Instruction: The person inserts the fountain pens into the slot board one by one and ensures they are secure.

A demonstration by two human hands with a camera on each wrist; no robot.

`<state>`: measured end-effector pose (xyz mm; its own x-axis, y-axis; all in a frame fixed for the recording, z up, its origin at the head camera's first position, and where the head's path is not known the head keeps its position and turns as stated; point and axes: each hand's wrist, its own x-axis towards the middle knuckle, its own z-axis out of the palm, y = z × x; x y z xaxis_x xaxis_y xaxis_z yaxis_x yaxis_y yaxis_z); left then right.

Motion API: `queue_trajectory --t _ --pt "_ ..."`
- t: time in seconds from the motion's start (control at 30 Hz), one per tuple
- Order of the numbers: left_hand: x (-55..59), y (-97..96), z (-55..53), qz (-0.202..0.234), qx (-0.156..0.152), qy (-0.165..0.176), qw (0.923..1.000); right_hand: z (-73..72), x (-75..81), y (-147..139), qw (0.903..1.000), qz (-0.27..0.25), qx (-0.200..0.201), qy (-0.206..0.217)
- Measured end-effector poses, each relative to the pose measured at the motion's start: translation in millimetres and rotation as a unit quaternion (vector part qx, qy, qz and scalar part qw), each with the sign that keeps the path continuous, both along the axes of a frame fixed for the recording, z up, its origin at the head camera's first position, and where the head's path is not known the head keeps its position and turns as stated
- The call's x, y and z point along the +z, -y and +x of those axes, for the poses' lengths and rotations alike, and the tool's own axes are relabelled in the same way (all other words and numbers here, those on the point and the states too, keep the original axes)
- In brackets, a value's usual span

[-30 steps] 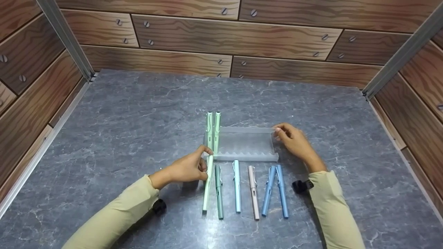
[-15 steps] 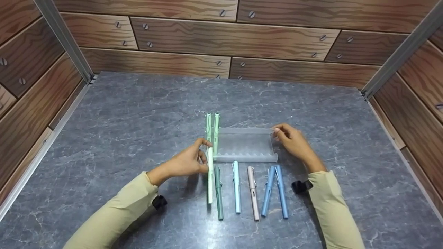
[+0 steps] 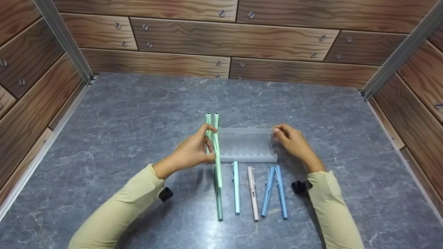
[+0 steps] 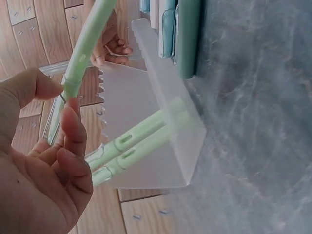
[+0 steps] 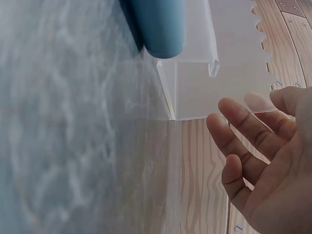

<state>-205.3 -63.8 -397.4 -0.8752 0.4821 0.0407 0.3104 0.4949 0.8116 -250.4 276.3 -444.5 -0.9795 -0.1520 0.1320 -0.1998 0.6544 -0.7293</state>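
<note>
In the head view my left hand [image 3: 188, 150] pinches a light green pen [image 3: 218, 173] between thumb and fingers. That pen is held over the left part of a clear plastic pen rack [image 3: 249, 159] with a notched edge. Two more light green pens [image 4: 146, 134] lie side by side in the rack, partly behind my left hand in the head view. My right hand [image 3: 292, 140] holds the rack's far right corner between thumb and index finger. The right wrist view shows the other fingers of the right hand [image 5: 263, 151] loosely bent beside the rack's end.
In front of the rack lie a dark green pen [image 3: 219, 207], a light blue pen [image 3: 236, 193], a pinkish pen [image 3: 253, 197] and two blue pens [image 3: 268, 192] that meet at the top. Wood-patterned walls [image 3: 193, 34] border the grey marbled table [image 3: 148, 100].
My left hand has lifted the light green pen and carried it forward and right, from beside the dark green pen to over the rack. The right hand stays at the corner.
</note>
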Motion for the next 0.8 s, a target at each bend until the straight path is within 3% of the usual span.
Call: queue_trajectory --t 0.2,0.43,0.6,0.8 --pt "2.2 -5.7 -0.8 -0.042 0.015 -0.101 0.9939 -0.5 -0.8 -1 1.0 -0.002 0.006 0.0" --pt "1.7 -12.0 -3.9 -0.076 0.052 -0.225 0.9701 -0.4 -0.9 -2 0.9999 0.006 -0.003 -0.008" --pt "-0.4 -13.7 -6.4 -0.084 0.067 -0.255 0.9609 -0.7 -0.8 -1 0.9999 0.009 -0.002 -0.011" --pt "-2.4 -15.0 -9.9 -0.086 0.077 -0.27 0.956 -0.9 -1.8 -1 0.9999 0.007 0.0 -0.009"
